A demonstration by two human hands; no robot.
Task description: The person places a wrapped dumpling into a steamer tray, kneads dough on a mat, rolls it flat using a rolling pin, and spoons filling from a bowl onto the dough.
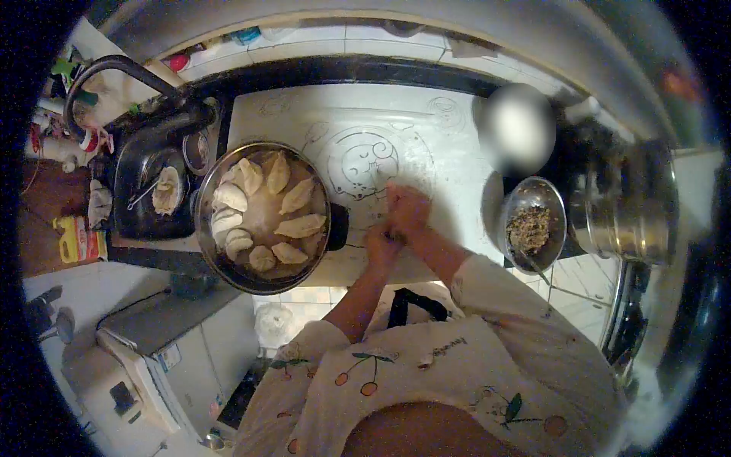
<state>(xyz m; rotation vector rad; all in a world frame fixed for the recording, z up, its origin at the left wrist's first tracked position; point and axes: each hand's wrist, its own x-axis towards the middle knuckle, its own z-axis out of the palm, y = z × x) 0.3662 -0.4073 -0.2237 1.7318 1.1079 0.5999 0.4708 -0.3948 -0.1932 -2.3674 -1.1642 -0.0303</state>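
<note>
My left hand (384,242) and my right hand (409,211) are close together over the white patterned board (457,167), near its front edge. The fingers of both look curled, but they are too blurred to show whether anything is between them. To their left stands a round pan (263,283) with several pale dumplings (301,226) arranged around its inside. A metal bowl (560,209) of brown chopped filling (529,229) lies to their right, with a utensil handle sticking out over its front rim.
A blurred white round thing (521,128) is at the back right, beside a large metal pot (620,206). At the left are a black sink (137,217) holding dishes and a curved faucet (126,65). A yellow package (70,240) lies at far left.
</note>
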